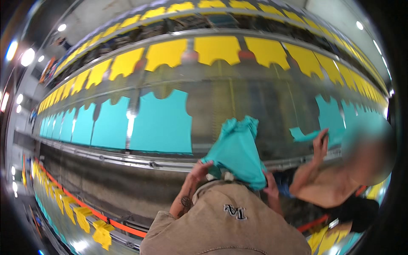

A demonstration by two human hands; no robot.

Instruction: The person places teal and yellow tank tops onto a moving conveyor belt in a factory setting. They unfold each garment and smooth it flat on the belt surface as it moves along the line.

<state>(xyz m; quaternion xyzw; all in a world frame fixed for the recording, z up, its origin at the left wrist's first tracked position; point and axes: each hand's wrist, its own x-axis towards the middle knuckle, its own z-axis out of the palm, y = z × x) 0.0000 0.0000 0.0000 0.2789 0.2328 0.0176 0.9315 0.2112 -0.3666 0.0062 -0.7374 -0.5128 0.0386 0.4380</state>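
Wide apart, left hand [199,171] and right hand [271,185] gripped the teal cloth [237,148] at its near corners, bunched end over the surface [280,140]; it looked light, soft, floppy, best held by both corners!

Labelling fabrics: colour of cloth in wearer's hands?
The cloth is turquoise, clearest in head view.

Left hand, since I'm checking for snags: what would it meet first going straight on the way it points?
Probably the teal garment piece it holds, since the left hand points up and right toward it; exact depth is unclear.
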